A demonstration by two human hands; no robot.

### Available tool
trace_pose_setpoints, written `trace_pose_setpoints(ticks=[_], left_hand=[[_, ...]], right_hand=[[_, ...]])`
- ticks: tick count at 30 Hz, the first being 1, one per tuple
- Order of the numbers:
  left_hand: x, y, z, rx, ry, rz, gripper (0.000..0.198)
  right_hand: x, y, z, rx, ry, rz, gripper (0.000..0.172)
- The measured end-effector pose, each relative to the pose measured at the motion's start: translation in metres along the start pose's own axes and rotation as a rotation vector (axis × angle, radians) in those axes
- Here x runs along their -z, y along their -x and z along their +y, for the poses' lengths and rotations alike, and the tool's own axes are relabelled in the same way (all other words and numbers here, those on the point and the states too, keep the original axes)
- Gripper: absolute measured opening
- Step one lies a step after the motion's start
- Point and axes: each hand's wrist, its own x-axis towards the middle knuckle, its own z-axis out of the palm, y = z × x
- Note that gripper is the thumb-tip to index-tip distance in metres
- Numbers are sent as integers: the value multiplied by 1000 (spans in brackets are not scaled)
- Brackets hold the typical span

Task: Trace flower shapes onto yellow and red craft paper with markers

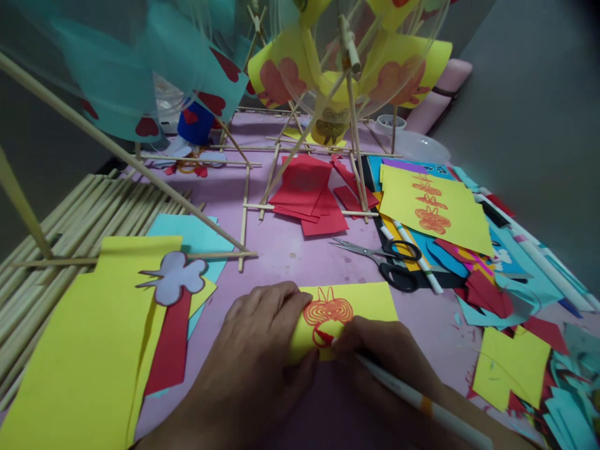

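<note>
My left hand lies with curled fingers on the left end of a small yellow paper on the purple table, pressing it down. My right hand is closed on a white marker whose red tip touches the paper. An orange-red swirly drawing sits on the paper just above the tip. Black-handled scissors lie a little beyond the paper to the right.
A bamboo-stick frame with hanging yellow and teal paper pieces stands ahead. Red paper sheets lie in the middle, a yellow sheet with drawings at right. Bamboo sticks lie on the left, large yellow paper nearby, scraps at right.
</note>
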Motion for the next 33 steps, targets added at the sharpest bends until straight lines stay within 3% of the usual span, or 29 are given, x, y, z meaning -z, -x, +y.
trace_pose_setpoints(ticks=[14, 21, 33], left_hand=[[-3, 1, -3, -21, -23, 15, 47], [-3, 4, -5, -21, -52, 7, 44], [0, 5, -5, -24, -66, 3, 44]], right_hand=[[1, -2, 2, 66, -7, 4, 11], [-2, -7, 6, 259, -42, 74, 13], [2, -9, -3, 148, -44, -1, 16]])
